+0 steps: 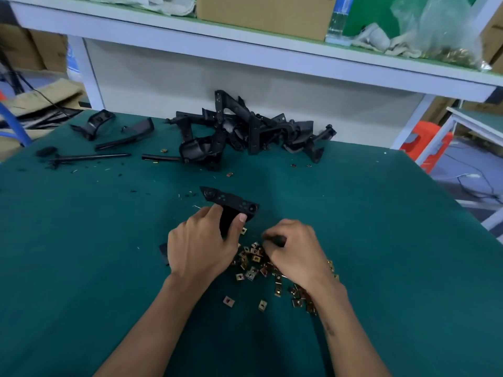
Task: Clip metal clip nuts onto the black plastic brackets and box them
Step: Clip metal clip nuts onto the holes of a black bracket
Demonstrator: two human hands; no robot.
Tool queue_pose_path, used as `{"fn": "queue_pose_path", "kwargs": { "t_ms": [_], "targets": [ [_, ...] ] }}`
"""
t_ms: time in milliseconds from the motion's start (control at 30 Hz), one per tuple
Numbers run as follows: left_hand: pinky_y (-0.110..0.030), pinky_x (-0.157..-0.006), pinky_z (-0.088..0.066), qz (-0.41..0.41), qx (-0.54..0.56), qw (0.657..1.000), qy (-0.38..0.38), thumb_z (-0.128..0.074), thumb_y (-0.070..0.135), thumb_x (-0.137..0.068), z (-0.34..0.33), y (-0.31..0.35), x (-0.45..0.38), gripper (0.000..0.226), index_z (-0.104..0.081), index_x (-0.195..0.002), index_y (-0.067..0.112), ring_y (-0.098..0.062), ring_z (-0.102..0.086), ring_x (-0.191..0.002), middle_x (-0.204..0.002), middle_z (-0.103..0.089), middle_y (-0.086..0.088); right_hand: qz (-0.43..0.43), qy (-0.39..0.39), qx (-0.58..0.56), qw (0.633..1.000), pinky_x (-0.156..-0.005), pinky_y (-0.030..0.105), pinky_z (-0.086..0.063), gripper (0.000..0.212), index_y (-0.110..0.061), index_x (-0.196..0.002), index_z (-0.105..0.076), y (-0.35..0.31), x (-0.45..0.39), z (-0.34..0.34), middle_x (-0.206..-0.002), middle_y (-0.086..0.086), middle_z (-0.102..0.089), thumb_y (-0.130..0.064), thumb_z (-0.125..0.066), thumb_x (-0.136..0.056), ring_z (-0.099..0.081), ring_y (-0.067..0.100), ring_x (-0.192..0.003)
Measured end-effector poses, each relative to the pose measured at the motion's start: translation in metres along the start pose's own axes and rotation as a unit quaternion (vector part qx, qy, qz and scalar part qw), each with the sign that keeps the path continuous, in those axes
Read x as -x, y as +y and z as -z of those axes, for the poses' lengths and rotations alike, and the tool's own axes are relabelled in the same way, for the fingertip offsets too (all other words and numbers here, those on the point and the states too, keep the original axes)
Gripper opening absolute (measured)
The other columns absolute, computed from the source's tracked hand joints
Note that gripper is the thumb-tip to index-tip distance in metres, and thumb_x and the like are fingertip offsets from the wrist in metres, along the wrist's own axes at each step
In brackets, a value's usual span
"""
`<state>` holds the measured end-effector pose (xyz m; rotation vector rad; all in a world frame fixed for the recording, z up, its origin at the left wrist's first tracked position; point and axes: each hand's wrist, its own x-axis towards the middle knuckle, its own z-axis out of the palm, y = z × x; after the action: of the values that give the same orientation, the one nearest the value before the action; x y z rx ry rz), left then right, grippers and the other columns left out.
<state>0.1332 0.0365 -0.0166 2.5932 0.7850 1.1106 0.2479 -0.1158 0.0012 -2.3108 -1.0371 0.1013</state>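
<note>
Some clip nuts (pixel 251 268) under right hand (pixel 295 251)

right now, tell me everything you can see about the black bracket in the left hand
The bracket is black, matte, plastic by the look of it. Its top is a flat bar tilted down to the right, with small holes along it and a round boss at each end. A darker stem drops from the bar into the left hand, whose thumb and fingers curl round it, holding it just above the green table mat. A black piece showing left of the hand may belong to it. No metal clip is visible on it.
</note>
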Motion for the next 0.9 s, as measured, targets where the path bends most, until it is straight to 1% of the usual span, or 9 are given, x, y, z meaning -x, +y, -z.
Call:
{"fn": "queue_pose_path", "kwargs": {
  "t_ms": [67, 133, 233, 400, 500, 567, 667, 800, 900],
  "targets": [
    [-0.028, -0.047, -0.033, -0.002, 0.013, 1.0, 0.0, -0.04, 0.07, -0.095, -0.003, 0.0, 0.002, 0.052, -0.037, -0.071, 0.024, -0.029, -0.052, -0.048, -0.061, -0.053, 0.004, -0.006, -0.037, 0.045, 0.998, -0.084, 0.031, -0.051, 0.014, -0.027, -0.092, -0.079, -0.001, 0.003, -0.001, -0.096, -0.017, -0.063, -0.021, -0.067, -0.087, -0.051, 0.006, -0.104],
    [-0.027, -0.046, -0.033, 0.001, 0.013, 1.0, -0.001, -0.04, 0.075, -0.093, -0.005, 0.0, 0.003, 0.058, -0.034, -0.067, 0.023, -0.027, -0.047, -0.046, -0.058, -0.049, 0.005, -0.012, -0.033, 0.055, 0.998, -0.085, 0.031, -0.049, 0.011, -0.028, -0.094, -0.077, -0.002, 0.005, 0.0, -0.097, -0.018, -0.059, -0.026, -0.069, -0.086, -0.047, 0.006, -0.108],
    [-0.029, -0.045, -0.037, 0.013, 0.003, 1.0, -0.021, -0.04, 0.079, -0.091, -0.008, -0.002, 0.005, 0.062, -0.033, -0.063, 0.025, -0.03, -0.052, -0.048, -0.055, -0.044, 0.006, -0.013, -0.034, 0.052, 0.998, -0.088, 0.033, -0.049, 0.014, -0.029, -0.101, -0.075, -0.002, 0.007, 0.001, -0.103, -0.016, -0.059, -0.032, -0.071, -0.088, -0.048, 0.007, -0.11],
    [-0.035, -0.049, -0.045, 0.023, 0.0, 0.997, -0.067, -0.039, 0.083, -0.088, -0.01, -0.001, 0.006, 0.064, -0.027, -0.06, 0.027, -0.034, -0.057, -0.055, -0.055, -0.044, 0.003, 0.017, -0.033, 0.093, 0.995, -0.08, 0.03, -0.044, 0.019, -0.028, -0.108, -0.072, -0.002, 0.011, -0.003, -0.11, -0.016, -0.059, -0.033, -0.065, -0.092, -0.047, 0.007, -0.111],
    [-0.032, -0.048, -0.037, 0.014, 0.003, 0.997, -0.07, -0.042, 0.081, -0.088, -0.008, -0.001, 0.007, 0.061, -0.028, -0.061, 0.028, -0.029, -0.05, -0.052, -0.054, -0.036, 0.009, 0.032, -0.04, 0.074, 0.996, -0.081, 0.03, -0.045, 0.009, -0.028, -0.102, -0.067, -0.002, 0.011, -0.005, -0.103, -0.016, -0.056, -0.029, -0.066, -0.093, -0.048, 0.007, -0.107],
    [-0.03, -0.048, -0.03, 0.007, 0.003, 0.998, -0.067, -0.043, 0.079, -0.088, -0.007, -0.001, 0.007, 0.06, -0.032, -0.061, 0.027, -0.025, -0.041, -0.05, -0.054, -0.03, 0.012, 0.037, -0.034, 0.039, 0.998, -0.078, 0.027, -0.047, 0.007, -0.027, -0.098, -0.066, -0.001, 0.011, -0.005, -0.098, -0.015, -0.06, -0.025, -0.069, -0.092, -0.054, 0.007, -0.097],
    [-0.03, -0.048, -0.03, -0.008, 0.002, 0.998, -0.068, -0.042, 0.078, -0.09, -0.006, 0.0, 0.007, 0.06, -0.038, -0.064, 0.024, -0.03, -0.053, -0.052, -0.056, -0.044, 0.006, 0.009, 0.027, -0.11, 0.993, -0.057, 0.024, -0.049, 0.014, -0.027, -0.089, -0.068, 0.0, 0.012, -0.001, -0.083, -0.013, -0.07, -0.014, -0.072, -0.088, -0.06, 0.005, -0.063],
    [-0.029, -0.047, -0.036, -0.05, -0.007, 0.996, -0.068, -0.042, 0.075, -0.093, -0.004, 0.002, 0.009, 0.06, -0.048, -0.069, 0.02, -0.032, -0.062, -0.054, -0.066, -0.062, 0.0, -0.02, 0.109, -0.338, 0.935, -0.069, 0.021, -0.052, 0.01, -0.018, -0.091, -0.071, 0.0, 0.011, 0.01, -0.084, -0.001, -0.075, -0.017, -0.073, -0.081, -0.067, 0.01, -0.075],
    [-0.027, -0.047, -0.032, -0.091, -0.022, 0.993, -0.078, -0.037, 0.076, -0.095, -0.002, 0.004, 0.011, 0.065, -0.061, -0.078, 0.018, -0.03, -0.065, -0.056, -0.07, -0.066, 0.002, -0.012, 0.143, -0.346, 0.927, -0.066, 0.021, -0.048, 0.016, -0.019, -0.09, -0.075, 0.0, 0.01, 0.013, -0.078, -0.008, -0.068, -0.006, -0.068, -0.082, -0.058, 0.008, -0.069]
  ]
}}
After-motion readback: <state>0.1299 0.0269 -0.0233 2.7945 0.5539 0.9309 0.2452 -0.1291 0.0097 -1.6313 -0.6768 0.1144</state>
